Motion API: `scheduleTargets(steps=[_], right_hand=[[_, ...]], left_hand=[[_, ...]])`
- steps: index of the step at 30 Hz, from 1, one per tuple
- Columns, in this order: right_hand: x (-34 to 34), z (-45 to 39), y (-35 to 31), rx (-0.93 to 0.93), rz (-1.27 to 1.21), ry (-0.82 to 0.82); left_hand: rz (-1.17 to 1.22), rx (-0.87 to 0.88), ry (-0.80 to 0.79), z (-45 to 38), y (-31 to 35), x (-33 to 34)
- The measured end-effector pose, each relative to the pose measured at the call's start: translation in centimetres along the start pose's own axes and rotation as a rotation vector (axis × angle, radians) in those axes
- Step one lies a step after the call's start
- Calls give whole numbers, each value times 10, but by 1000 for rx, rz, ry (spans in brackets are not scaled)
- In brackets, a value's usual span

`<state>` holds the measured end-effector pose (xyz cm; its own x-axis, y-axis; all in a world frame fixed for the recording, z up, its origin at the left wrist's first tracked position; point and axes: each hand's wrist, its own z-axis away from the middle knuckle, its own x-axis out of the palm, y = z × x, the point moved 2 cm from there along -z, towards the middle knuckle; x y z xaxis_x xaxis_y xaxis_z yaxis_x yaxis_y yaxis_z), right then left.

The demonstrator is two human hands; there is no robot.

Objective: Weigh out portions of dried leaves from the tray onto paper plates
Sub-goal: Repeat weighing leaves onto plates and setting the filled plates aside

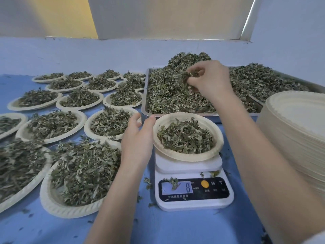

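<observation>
Paper plate point(188, 138) overhangs the scale point(193, 185) at six o'clock of the tray point(149, 88), so your relaxed left hand point(139, 138) touching its rim may skew the reading while your right hand point(207, 78) pinches dried leaves point(186, 76).

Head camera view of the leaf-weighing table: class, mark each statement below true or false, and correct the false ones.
1. The plate on the scale is empty. False: it holds a pile of dried leaves.
2. The right hand pinches leaves above the tray. True.
3. The stack of empty plates stands on the left side. False: it stands at the right edge.
4. The left hand is beside the plate on the scale, fingers relaxed. True.
5. The scale has an orange button. True.
</observation>
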<state>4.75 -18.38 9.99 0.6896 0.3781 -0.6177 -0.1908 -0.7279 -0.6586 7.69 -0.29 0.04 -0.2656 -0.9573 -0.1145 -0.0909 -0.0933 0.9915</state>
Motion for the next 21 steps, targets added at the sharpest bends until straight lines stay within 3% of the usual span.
scheduleTargets(steps=[1,4,5,16,21], right_hand=[[7,-5,4,10,115,-68],[26,-9,21,125,485,-490],[26,-8,23,147,513,-530],[20,1,15,-77,504,-500],[14,8,9,-113,498,-597]], left_hand=[[-2,0,2,0,0,0],[-7,10,7,0,0,0],[-6,13,5,1,0,0],[-18,-11,17,-2,-3,-2],[-30,-15,25,-2,-4,-3]])
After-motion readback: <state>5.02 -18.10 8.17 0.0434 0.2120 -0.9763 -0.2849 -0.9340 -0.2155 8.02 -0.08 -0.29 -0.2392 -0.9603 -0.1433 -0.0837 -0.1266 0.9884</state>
